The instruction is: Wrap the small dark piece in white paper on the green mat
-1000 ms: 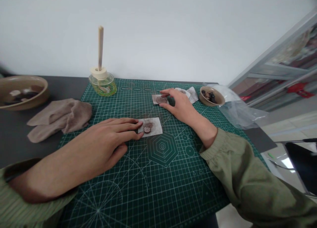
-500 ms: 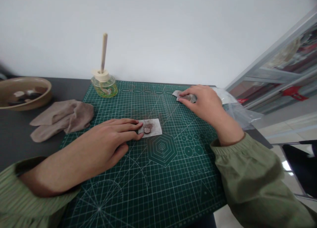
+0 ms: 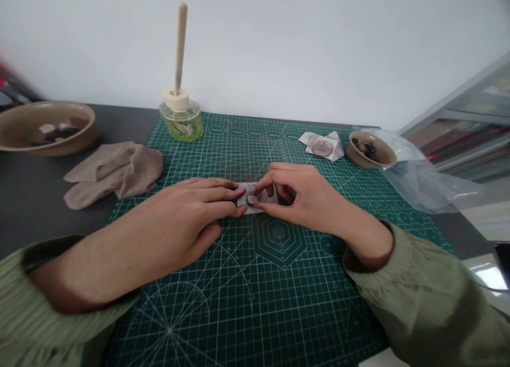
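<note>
A small pale sheet [image 3: 271, 191] with a brownish smear lies on the green cutting mat [image 3: 223, 314]. My left hand [image 3: 191, 207] rests flat, its fingers stretched out and their tips pressing on the sheet's left edge. On this sheet sits a small brownish pebble-like piece [image 3: 252, 199], pinched between the thumb and forefinger of my right hand [image 3: 300, 197]. Another pale, creased sheet [image 3: 322, 146] with a round brown stain lies at the back right, out of reach of both hands' fingers.
A glass jar [image 3: 182, 124] with a wooden-handled tool stands at the back left. Beside it are a crumpled brown cloth [image 3: 115, 170] and a large tan bowl [image 3: 75, 138] of small pieces. At right, a smaller bowl [image 3: 370, 157] of dark pieces adjoins a clear plastic bag [image 3: 422, 181].
My right hand has left the back sheet and come to the small piece on the near sheet, pinching it. The camera view has shifted; the smaller bowl now shows. My left hand stays on the sheet's edge.
</note>
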Demonstrator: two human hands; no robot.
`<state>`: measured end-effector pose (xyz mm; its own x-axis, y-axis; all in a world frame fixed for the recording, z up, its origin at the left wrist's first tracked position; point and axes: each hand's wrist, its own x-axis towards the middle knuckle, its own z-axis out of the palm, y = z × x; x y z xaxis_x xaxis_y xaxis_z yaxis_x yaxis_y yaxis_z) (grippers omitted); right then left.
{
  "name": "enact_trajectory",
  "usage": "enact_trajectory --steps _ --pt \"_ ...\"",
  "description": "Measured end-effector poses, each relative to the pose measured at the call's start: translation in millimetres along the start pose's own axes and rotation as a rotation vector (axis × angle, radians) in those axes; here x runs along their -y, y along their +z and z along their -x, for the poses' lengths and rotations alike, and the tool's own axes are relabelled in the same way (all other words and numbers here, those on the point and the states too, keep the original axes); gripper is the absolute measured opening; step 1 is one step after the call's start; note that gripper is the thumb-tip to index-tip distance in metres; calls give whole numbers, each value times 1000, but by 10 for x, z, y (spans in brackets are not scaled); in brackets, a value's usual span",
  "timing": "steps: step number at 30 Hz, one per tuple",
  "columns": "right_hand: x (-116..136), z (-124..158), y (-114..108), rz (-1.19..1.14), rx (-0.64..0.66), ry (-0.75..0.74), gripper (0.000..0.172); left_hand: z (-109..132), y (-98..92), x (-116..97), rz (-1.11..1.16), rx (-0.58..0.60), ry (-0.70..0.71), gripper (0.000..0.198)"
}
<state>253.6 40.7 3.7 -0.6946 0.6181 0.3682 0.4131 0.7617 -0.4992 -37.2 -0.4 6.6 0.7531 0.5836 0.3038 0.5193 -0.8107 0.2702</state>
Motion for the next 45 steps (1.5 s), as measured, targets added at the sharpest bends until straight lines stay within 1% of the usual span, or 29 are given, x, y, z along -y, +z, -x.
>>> enact_trajectory --steps 5,9,13,18,23,28,32,38,45 --pt "13 4 23 16 -6 -3 12 -18 -18 -6 -28 10 25 46" --pt "-11 5 28 40 -26 25 10 -19 -16 -3 -5 3 12 43" --pt "-28 16 27 44 -14 34 12 -23 -11 -5 -16 -4 -1 42" --pt "-35 13 37 22 -7 40 9 -42 -25 -19 -29 5 8 41" --pt "-39 3 42 18 -17 48 11 -47 -50 -30 -21 14 -18 41" --pt "-37 -1 75 28 -32 61 12 -35 -57 2 -75 43 6 43" --pt "-20 4 105 32 -39 43 9 0 -33 50 -51 52 -23 44" --pt "0 48 37 31 19 85 8 29 -11 77 -3 50 -64 43" --pt "-5 35 -4 58 22 126 9 -10 -9 49 4 45 -83 42"
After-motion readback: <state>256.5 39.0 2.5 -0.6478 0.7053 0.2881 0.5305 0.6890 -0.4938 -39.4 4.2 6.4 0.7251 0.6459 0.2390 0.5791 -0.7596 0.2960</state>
